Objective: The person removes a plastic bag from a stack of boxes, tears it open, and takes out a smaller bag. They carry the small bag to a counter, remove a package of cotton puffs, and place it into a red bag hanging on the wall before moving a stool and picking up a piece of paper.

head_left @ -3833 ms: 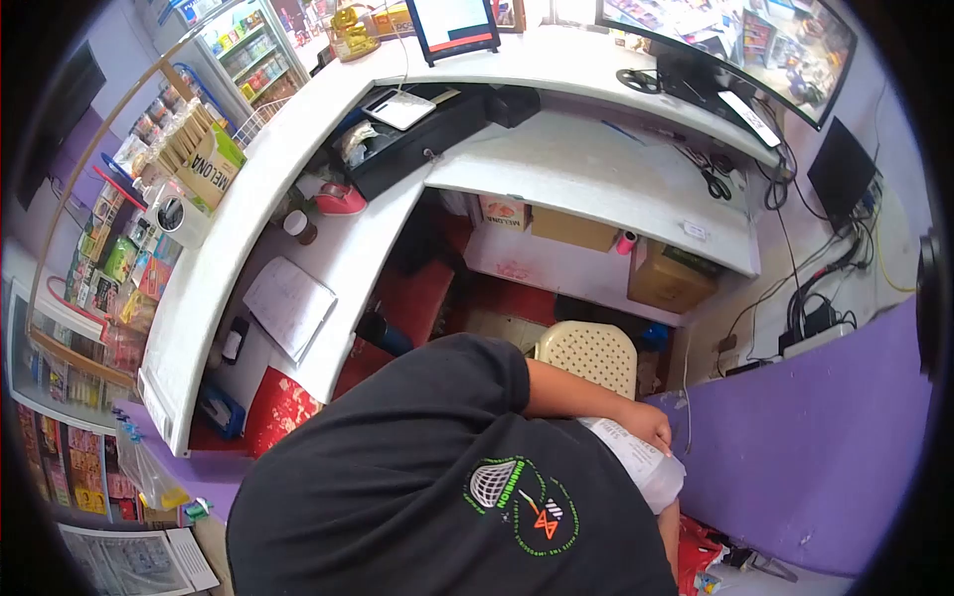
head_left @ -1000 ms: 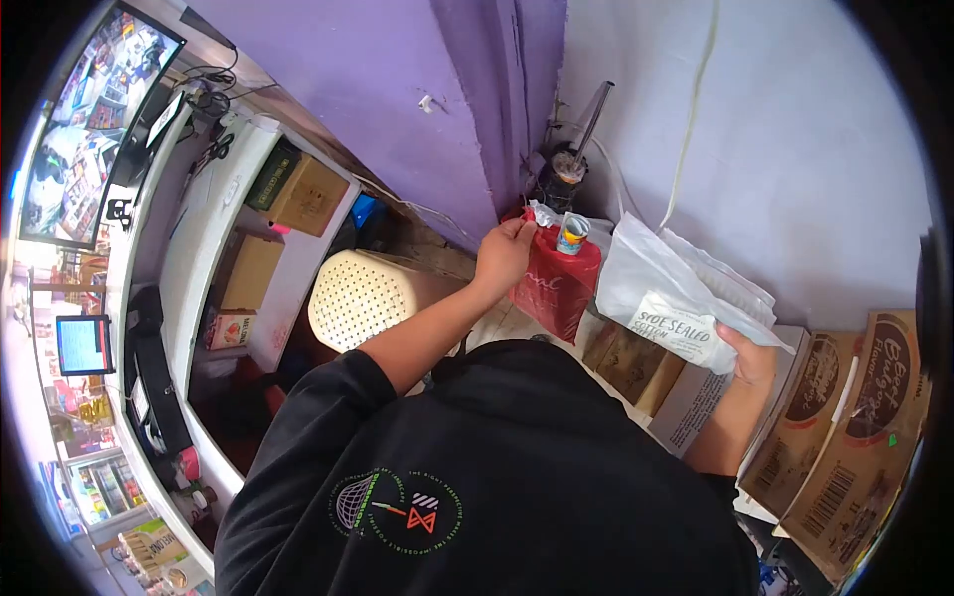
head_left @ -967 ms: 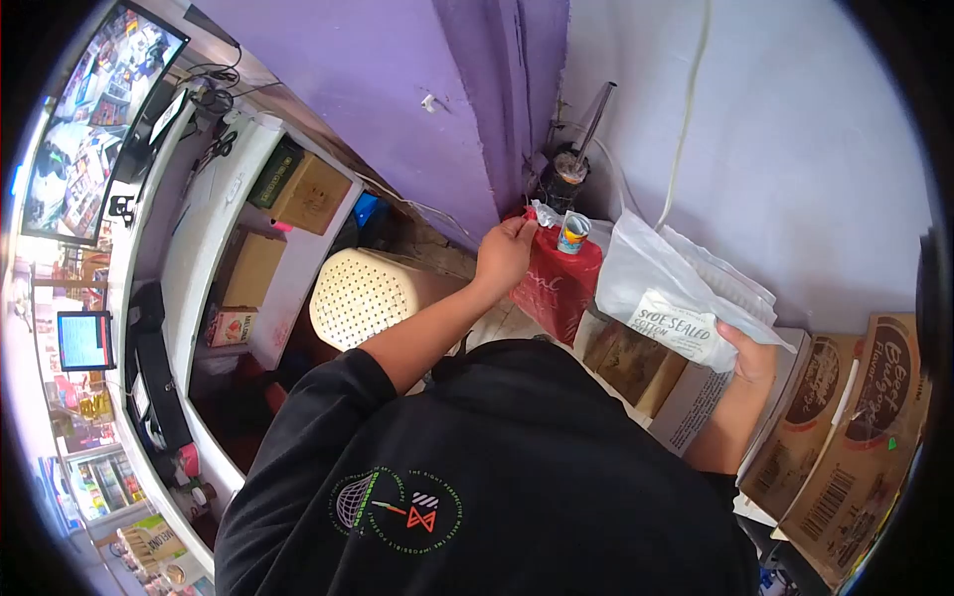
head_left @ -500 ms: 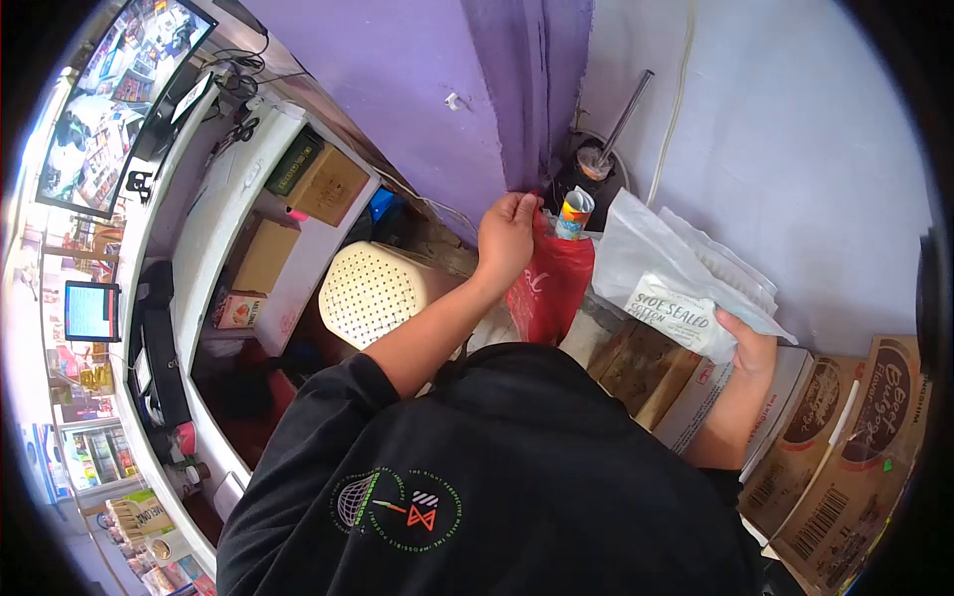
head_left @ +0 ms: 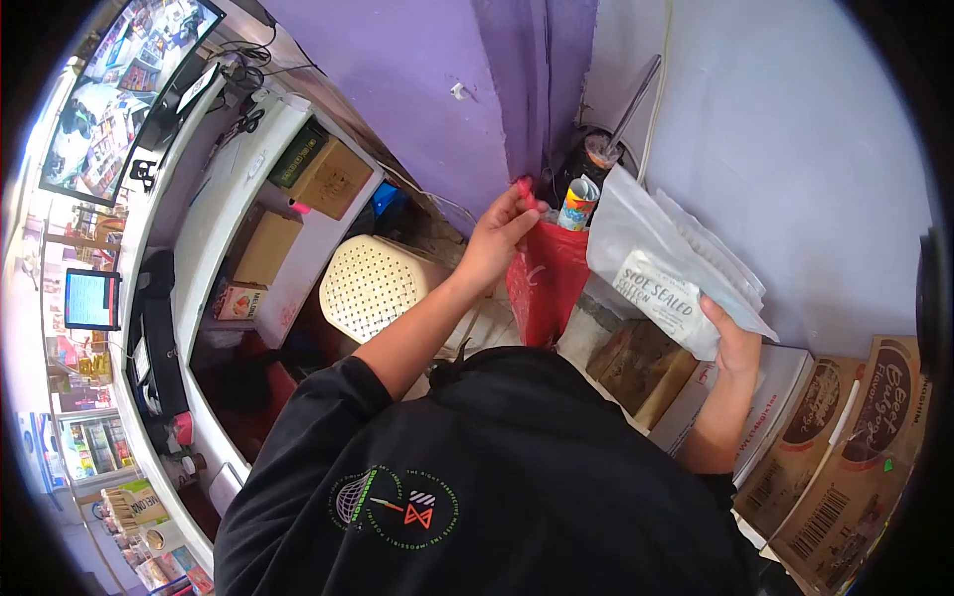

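My left hand (head_left: 500, 236) grips the top edge of a red plastic bag (head_left: 547, 283), which hangs below the fingers. A colourful rolled tube (head_left: 577, 205) stands upright at the bag's opening. On the right, my right hand (head_left: 733, 336) is closed on the lower right part of a whitish translucent packet (head_left: 661, 268) with a printed label. The packet slants beside the red bag, its upper left corner close to the tube. Whatever lies deeper in the bag is hidden.
A cream perforated stool (head_left: 373, 288) stands left of my left forearm. Brown cartons (head_left: 835, 437) line the right side. Behind the bag is a dark container (head_left: 600, 154) with a metal rod. White shelving (head_left: 224, 238) and a monitor (head_left: 124, 89) are at the left.
The packet has moved slightly left and up, nearer the tube, with my right hand. My left hand has shifted slightly and turned, and a pink-red bit of the bag now shows above its fingers.
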Demonstrator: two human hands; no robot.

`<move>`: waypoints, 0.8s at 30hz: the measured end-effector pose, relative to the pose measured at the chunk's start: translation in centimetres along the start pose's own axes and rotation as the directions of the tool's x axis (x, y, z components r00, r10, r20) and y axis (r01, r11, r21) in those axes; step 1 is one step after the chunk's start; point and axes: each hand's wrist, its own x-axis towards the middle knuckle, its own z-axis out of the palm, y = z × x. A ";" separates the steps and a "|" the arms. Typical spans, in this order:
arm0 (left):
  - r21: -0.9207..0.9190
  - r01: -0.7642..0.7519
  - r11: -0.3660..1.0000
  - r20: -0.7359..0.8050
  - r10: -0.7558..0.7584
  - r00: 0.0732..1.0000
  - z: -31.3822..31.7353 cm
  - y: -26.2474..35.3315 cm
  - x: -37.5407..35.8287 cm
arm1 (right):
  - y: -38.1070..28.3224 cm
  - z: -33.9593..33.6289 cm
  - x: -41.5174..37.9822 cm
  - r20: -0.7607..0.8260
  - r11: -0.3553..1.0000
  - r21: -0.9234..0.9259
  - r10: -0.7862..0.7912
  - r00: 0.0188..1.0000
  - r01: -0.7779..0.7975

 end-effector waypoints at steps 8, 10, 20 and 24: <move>-0.066 0.058 0.996 0.024 -0.056 0.998 -1.5 -1.2 -4.9 | 0.4 0.3 -1.0 -0.006 0.995 0.103 -0.009 1.000 0.010; -0.117 0.082 0.990 0.070 -0.074 0.995 -1.3 -1.1 -4.8 | 0.3 0.7 -1.3 0.007 0.984 0.171 -0.057 0.998 0.055; 0.153 -0.076 0.985 0.193 0.046 0.980 -2.6 -0.8 -1.2 | -1.3 8.5 -0.4 -0.209 0.923 0.379 0.011 0.978 0.070; 0.046 0.082 0.996 0.211 -0.090 0.973 -3.3 0.8 -2.6 | -0.7 13.8 -1.4 -0.168 0.941 -0.330 -0.130 0.977 0.068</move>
